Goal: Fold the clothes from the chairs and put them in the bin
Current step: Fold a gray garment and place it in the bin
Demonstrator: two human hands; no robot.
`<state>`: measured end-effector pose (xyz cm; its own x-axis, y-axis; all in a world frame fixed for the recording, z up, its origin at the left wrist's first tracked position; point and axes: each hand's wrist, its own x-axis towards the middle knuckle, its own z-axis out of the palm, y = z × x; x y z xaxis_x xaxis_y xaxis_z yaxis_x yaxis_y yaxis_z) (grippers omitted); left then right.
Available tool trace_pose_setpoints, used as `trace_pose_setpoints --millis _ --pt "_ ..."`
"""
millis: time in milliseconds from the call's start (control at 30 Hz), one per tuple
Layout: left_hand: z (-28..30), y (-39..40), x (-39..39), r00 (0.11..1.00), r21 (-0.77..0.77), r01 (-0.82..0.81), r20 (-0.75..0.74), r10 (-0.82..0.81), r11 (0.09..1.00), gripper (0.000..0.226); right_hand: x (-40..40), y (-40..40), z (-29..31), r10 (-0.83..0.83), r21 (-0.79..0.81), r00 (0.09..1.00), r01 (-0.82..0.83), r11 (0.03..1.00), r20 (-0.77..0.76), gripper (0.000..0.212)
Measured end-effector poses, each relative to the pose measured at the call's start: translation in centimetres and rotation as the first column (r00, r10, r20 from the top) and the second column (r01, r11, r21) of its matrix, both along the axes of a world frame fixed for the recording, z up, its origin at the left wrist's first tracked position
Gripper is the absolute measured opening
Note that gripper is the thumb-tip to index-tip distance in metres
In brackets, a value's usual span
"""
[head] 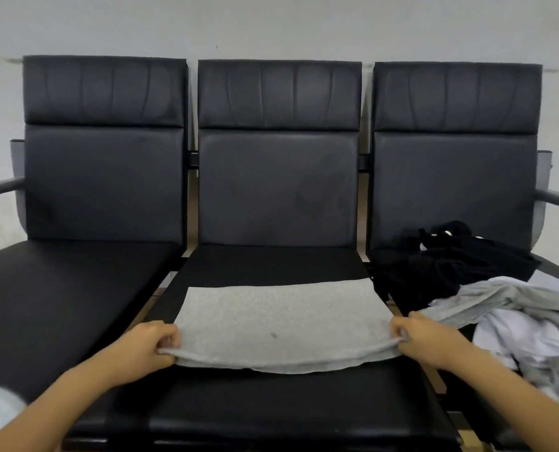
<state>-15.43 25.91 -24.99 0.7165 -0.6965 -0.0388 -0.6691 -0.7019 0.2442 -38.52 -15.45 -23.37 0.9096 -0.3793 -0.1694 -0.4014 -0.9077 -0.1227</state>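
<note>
So far: left hand [151,344] and right hand [424,340] each pinch a near corner of the grey garment [278,324] mid-fold on the middle seat [271,262]; the unfolded pile [486,298] waits, no bin seen.

Garment [278,321] lies on middle chair [278,262]; clothes pile [486,288] on right chair [454,177]

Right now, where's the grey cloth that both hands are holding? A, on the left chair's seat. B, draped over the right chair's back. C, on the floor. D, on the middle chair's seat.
D: the grey cloth lies flat on the middle chair seat, with the left hand and right hand pinching its near corners.
</note>
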Motion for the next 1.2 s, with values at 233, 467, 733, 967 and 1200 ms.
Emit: trace_pose_setpoints --millis 233,467,733,967,1200 --pt "6.1 0.7 -4.6 0.930 0.444 0.122 -0.364 0.054 0.888 0.052 -1.9 0.6 3.6 -0.009 0.264 0.912 0.128 0.956 -0.410 0.051" --pt "5.3 -8.5 -8.0 0.984 0.382 0.034 0.148 -0.098 0.924 0.052 0.1 -0.4 -1.1 -0.351 0.421 0.936 0.310 0.852 0.021 0.067" --pt "-0.3 -17.2 -6.7 0.954 0.188 0.184 0.202 -0.221 0.965 0.084 -0.1 -0.2 -1.1 -0.552 0.746 0.832 0.395 0.536 -0.044 0.016" --pt "-2.5 -19.4 -4.9 0.992 0.178 0.102 0.056 -0.114 0.979 0.128 -1.2 -0.8 1.1 -0.594 0.963 0.761 0.241 -0.117 -0.262 0.012" --pt "-2.1 -20.0 -8.0 0.998 0.091 0.063 -0.011 -0.062 0.994 0.065 -0.9 0.2 4.2 -0.590 0.994 0.802 0.029 -0.109 -0.088 0.031"
